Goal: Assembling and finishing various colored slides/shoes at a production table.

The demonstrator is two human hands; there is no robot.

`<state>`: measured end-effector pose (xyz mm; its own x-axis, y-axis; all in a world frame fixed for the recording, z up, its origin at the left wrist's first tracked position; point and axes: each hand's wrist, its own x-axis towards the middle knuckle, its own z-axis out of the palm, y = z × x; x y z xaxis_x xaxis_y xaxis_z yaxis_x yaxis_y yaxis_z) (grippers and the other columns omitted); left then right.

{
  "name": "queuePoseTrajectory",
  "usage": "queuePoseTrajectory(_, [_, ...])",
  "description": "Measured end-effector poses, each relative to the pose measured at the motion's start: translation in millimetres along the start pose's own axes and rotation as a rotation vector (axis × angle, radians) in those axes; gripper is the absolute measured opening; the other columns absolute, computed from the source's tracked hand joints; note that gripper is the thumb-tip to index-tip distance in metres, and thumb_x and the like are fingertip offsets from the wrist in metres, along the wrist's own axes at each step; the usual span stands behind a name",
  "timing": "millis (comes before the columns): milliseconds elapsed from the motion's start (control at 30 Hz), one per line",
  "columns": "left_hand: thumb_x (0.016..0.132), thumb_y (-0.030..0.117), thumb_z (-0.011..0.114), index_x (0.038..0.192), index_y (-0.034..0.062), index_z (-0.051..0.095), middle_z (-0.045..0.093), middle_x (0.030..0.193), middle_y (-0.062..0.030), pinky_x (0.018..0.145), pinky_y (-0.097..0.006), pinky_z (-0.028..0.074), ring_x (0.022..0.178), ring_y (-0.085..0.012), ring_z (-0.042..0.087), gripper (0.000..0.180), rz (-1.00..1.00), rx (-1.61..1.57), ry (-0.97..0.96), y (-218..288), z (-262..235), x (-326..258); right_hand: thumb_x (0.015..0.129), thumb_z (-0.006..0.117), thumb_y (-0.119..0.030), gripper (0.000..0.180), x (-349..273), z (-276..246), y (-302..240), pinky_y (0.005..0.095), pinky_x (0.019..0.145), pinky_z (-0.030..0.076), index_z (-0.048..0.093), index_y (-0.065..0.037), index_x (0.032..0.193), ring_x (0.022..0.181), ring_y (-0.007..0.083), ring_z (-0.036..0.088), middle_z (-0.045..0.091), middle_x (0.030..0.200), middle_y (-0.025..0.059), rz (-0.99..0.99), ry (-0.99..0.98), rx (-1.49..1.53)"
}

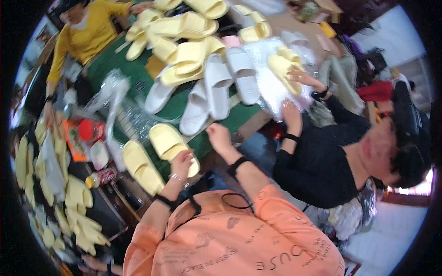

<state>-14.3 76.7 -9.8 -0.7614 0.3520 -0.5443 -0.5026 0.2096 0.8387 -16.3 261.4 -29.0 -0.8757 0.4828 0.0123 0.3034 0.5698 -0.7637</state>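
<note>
A: Pale yellow foam slipper (172,146), smooth and rounded, is noted on the green table (138,73), near its front edge.

B: It is gripped at the toe by the left hand (181,162), fingers curled. The right hand (218,136) is held loosely closed beside a white slipper (195,109).

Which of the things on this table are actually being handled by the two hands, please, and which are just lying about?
In hand:
left hand on a yellow slipper
its yellow mate alongside
right hand by a white slipper

Lying about:
yellow slipper pile
red-capped container
clear plastic bags
green table
</note>
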Motion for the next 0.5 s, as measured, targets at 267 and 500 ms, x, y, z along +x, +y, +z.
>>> queuePoseTrajectory(267, [0.083, 0.017, 0.048, 0.108, 0.0075, 0.052, 0.058, 0.088, -0.0026, 0.055, -0.023, 0.045, 0.065, -0.0099, 0.053, 0.027, -0.266, -0.052, 0.103, 12, 47, 48, 0.073, 0.058, -0.014, 0.014, -10, 7, 10, 0.0282, 0.053, 0.044, 0.059, 0.0, 0.076, 0.055, 0.0158, 0.056, 0.059, 0.062, 0.0084, 0.25, -0.267, 0.359])
queuePoseTrajectory(500, [0.081, 0.019, 0.054, 0.093, 0.0083, 0.058, 0.058, 0.077, 0.0008, 0.053, -0.022, 0.043, 0.061, -0.0079, 0.05, 0.017, -0.224, -0.177, 0.201, 10, 62, 66, 0.076, 0.056, -0.009, 0.013, -5, -3, 10, 0.0234, 0.051, 0.045, 0.062, 0.001, 0.082, 0.058, 0.0083, 0.056, 0.061, 0.067, 0.0081, 0.208, -0.401, 0.457])
